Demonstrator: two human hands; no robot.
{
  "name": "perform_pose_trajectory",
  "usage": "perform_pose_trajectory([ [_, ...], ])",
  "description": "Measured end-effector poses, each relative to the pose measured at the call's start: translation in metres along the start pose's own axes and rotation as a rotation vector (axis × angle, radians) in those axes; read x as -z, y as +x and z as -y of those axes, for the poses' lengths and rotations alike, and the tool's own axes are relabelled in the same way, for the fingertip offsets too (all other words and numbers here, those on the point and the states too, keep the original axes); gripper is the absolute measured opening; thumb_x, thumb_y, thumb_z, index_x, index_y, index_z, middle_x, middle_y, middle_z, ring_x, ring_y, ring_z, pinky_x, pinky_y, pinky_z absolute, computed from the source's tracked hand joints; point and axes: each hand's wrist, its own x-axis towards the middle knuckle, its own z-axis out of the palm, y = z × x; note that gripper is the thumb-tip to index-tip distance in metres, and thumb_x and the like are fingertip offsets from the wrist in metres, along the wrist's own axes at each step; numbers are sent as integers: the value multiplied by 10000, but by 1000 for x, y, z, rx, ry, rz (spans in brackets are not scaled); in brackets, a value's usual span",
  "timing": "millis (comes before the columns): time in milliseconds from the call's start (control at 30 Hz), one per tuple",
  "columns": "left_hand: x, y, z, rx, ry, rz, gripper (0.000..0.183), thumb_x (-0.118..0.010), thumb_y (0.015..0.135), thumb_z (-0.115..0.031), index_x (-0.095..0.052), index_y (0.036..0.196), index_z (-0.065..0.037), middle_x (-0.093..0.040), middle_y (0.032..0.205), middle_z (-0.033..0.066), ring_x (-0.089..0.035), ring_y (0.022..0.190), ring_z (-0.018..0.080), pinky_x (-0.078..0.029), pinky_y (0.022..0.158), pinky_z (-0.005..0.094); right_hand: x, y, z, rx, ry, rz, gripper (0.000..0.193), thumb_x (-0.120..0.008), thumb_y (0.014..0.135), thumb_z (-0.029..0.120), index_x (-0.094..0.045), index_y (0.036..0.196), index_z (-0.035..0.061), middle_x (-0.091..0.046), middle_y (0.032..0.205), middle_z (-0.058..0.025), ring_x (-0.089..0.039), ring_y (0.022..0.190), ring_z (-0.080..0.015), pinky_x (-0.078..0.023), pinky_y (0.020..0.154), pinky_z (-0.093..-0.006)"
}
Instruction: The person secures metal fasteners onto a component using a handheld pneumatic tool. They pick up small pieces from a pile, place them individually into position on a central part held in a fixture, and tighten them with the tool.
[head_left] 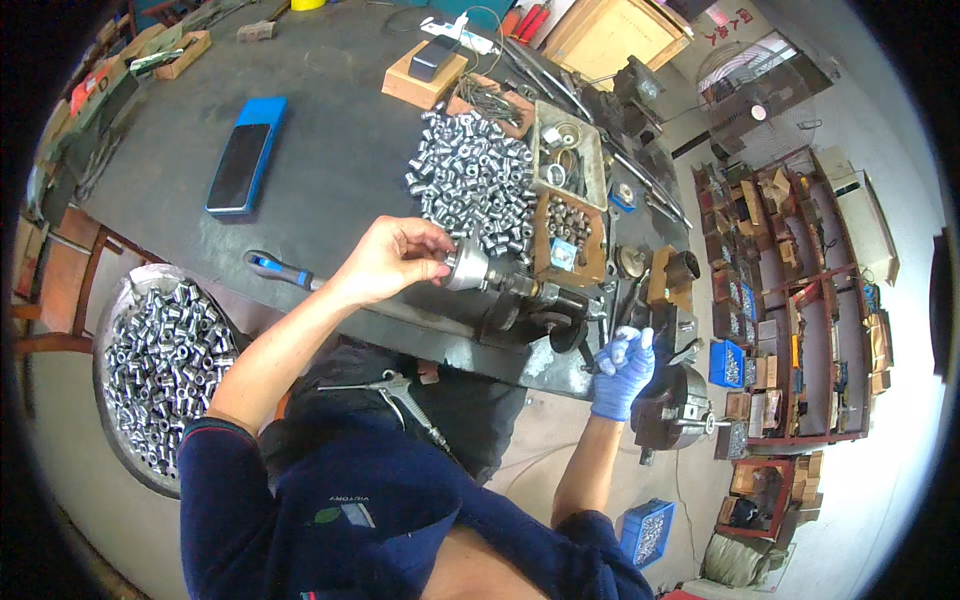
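At the bench's front edge stands a small spindle fixture with a round metal chuck (468, 268). My bare left hand (398, 262) is closed in a pinch at the chuck's left face; whatever is between the fingertips is too small to make out. My right hand (622, 372), in a pale blue glove, is curled closed at the fixture's right end, beside a dark lever; its grip is partly hidden. Behind the chuck lies a heap of small silvery metal fittings (470, 175). An air blow gun (400, 395) lies across my lap.
A round tub (103, 375) of similar fittings stands at left. On the bench are a blue-cased phone (243, 160), a blue-and-black handled tool (278, 270), a cardboard box of small parts (592, 268) and a tray (592, 185). Shelving (815, 340) lines the right wall.
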Motion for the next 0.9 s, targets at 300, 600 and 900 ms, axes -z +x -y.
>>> perform_pose_trajectory([
  [300, -3, -4, 0, 86, 94, -88, 241, -583, 855, -188, -584, 799, 46, -580, 639, 66, -556, 532, 119, -458, 504, 244, 45, 22, -51, -134, -5, -185, 182, -540, 846, 240, -566, 929, 80, -583, 748, -31, -475, 478, -78, -279, 303, -186],
  [600, -8, 2, -7, 134, 150, -97, 386, -532, 885, -317, -563, 707, 23, -550, 581, 51, -530, 475, 106, -427, 453, 232, -9, 103, -19, 51, -166, -177, 211, -560, 868, 265, -530, 760, 86, -549, 612, -21, -445, 423, -50, -321, 325, -181],
  [900, -16, -5, -12, 139, -38, -137, 256, -576, 857, -216, -557, 837, 38, -563, 652, 72, -546, 525, 135, -448, 482, 252, 16, 7, -2, 242, 75, 194, 182, -470, 896, 204, -499, 762, 84, -601, 859, -129, -464, 474, -83, -360, 342, -211],
])
